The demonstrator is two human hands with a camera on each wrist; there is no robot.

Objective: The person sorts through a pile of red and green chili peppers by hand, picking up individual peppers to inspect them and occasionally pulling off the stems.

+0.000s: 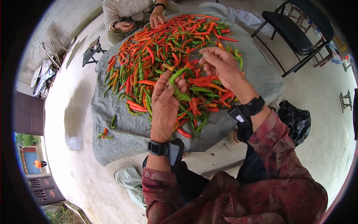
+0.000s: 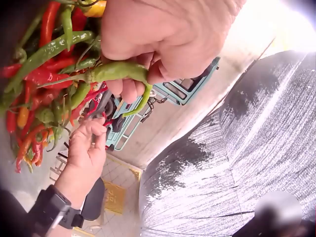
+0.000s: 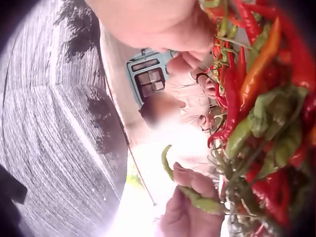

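My left hand [image 1: 166, 106] pinches a curved green chili pepper [image 1: 180, 76] above the heap of chili peppers [image 1: 149, 56]. In the left wrist view the green chili [image 2: 116, 72] has its thin stem pointing left, and its curved tip hangs below the fingers. To the right, my right hand [image 1: 225, 69] is raised over the heap with its fingers loosely bent and thumb near the index finger. No pepper shows in that hand. Red, green and orange chilies lie mixed beneath both hands.
A grey cloth [image 1: 112, 138] lies under the heap, with a few loose chilies [image 1: 105, 134] at its left. Across from me, another person's hand [image 1: 158, 16] touches the far peppers. A black chair [image 1: 294, 35] stands at right, near a black plastic bag [image 1: 294, 121].
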